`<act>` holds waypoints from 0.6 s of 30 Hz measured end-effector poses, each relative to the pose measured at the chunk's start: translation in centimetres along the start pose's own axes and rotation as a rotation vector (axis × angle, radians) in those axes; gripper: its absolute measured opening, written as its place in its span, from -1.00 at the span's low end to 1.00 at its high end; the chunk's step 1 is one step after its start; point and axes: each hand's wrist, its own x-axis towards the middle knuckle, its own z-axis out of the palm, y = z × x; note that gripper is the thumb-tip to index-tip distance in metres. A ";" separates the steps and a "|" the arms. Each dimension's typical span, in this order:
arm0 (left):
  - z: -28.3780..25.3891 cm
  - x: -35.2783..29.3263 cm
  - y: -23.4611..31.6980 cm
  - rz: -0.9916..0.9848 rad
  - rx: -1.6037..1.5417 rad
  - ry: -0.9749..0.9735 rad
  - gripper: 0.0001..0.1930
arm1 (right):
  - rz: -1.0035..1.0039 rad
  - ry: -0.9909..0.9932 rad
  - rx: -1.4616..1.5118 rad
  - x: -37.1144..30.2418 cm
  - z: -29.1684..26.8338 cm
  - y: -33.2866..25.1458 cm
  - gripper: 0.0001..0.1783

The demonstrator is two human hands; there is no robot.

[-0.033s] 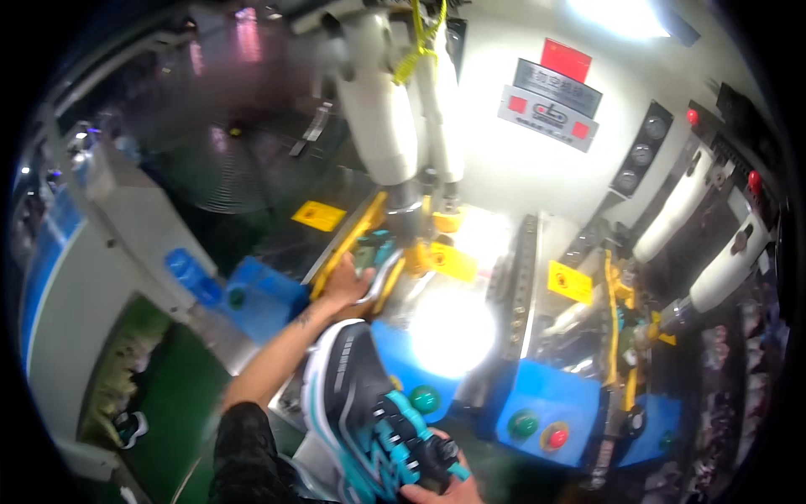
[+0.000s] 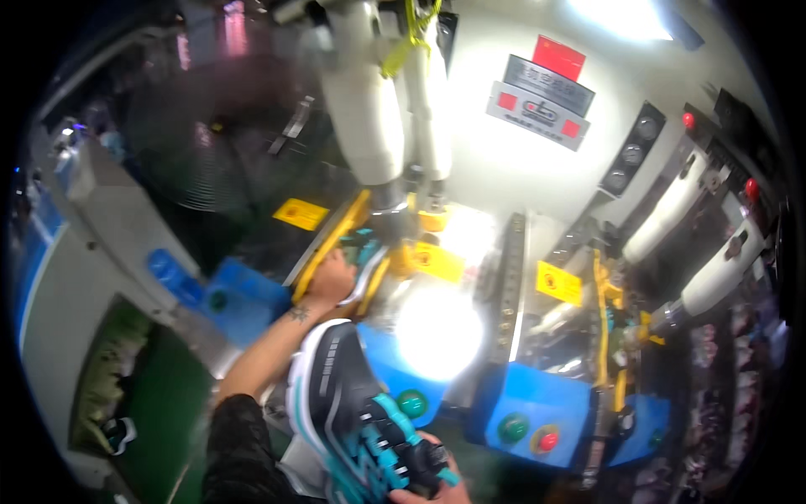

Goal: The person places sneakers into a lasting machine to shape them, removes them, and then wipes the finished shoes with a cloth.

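Observation:
My right hand (image 2: 441,485), at the lower edge, holds a black, white and turquoise sneaker (image 2: 336,378) by its upper near the ankle opening, toe pointing up and away. Beyond it my left arm reaches into the left station of a pressing machine. There my left hand (image 2: 332,275) is closed round the near end of a second sneaker (image 2: 366,267), turquoise and dark with a white sole edge. That shoe sits between yellow side bars (image 2: 332,244), beneath a metal press head (image 2: 390,210). My left fingertips are partly hidden by blur.
White press cylinders (image 2: 361,101) hang over the left station. Blue control boxes (image 2: 537,412) with green and red buttons line the machine's front. A second station (image 2: 609,319) is at the right, and racked shoes (image 2: 714,378) stand beyond it. A fan (image 2: 201,151) is at the back left.
The whole scene has slid slightly left in the picture. My left hand looks a little more curled on the shoe in the press. The sneaker in my right hand stays held much the same.

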 end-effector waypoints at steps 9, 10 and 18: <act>-8.9 0.5 -6.6 -0.263 -1.599 -0.311 -0.55 | 0.368 0.232 0.172 4.5 1.6 -1.8 -0.41; -10.0 -2.8 -7.1 -0.393 -1.697 -0.218 -0.54 | 0.354 0.217 0.146 4.9 2.2 -1.9 -0.38; -13.5 -29.9 -19.2 -0.627 -1.723 0.612 -0.52 | 0.624 0.069 0.290 34.0 4.7 -4.7 -0.72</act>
